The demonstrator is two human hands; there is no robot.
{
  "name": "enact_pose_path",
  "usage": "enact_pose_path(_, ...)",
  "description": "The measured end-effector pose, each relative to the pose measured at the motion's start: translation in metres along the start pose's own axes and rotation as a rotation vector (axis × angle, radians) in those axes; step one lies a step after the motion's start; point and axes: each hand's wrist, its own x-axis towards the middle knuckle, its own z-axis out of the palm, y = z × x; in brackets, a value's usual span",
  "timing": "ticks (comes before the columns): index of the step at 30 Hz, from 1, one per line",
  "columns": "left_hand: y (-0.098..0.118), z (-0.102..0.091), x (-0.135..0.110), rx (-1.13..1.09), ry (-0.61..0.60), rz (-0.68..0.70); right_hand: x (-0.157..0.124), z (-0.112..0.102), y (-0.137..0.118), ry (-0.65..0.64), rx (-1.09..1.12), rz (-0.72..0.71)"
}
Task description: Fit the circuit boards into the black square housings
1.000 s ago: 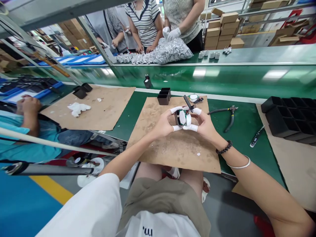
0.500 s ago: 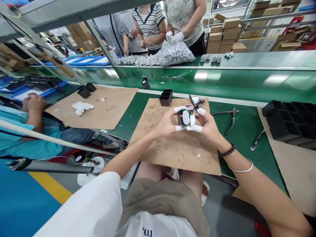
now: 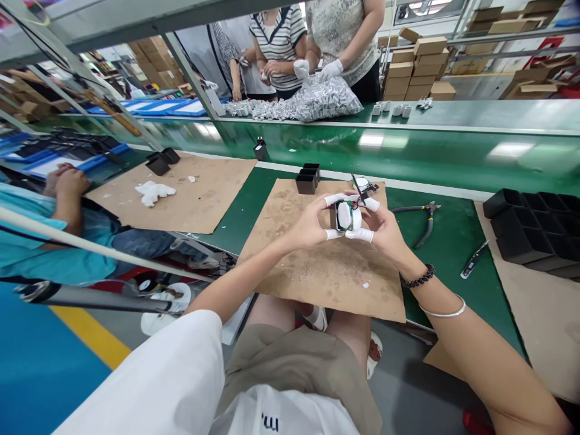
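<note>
Above the cardboard sheet, a small green circuit board [image 3: 345, 215] with white padding on it is held between my two hands. My left hand [image 3: 310, 226], with white finger covers, grips its left side, where a black edge shows. On the other side, my right hand [image 3: 383, 225] closes its covered fingertips around the right side. A thin black plate [image 3: 359, 189] stands tilted at the top of the board, near my right fingers; small wires show beside it. Behind my hands, another board with a round white part [image 3: 362, 182] lies at the cardboard's far edge.
Several black cases [image 3: 308, 179] stand on the cardboard sheet [image 3: 326, 272]. To the right lie cutting pliers [image 3: 425, 223], a slim tool [image 3: 473, 260] and stacked black cases [image 3: 530, 226]. A plug-like black unit [image 3: 260, 150] stands farther back. Other people work across the line and at left.
The board is turned slightly and its parts sit closer together between my hands. The whole view has shifted a little; my grip stays about the same.
</note>
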Motion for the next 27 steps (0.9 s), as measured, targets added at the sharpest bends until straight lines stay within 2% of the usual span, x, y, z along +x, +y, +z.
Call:
enact_pose_path(17, 0.001, -0.001, 0.002, 0.021, 0.007, 0.041, -0.001, 0.001, 0.009, 0.072, -0.072, -0.098)
enact_pose_path(27, -0.006, -0.003, -0.004, 0.049, 0.039, 0.078, -0.003, 0.003, -0.003, 0.019, -0.148, -0.123)
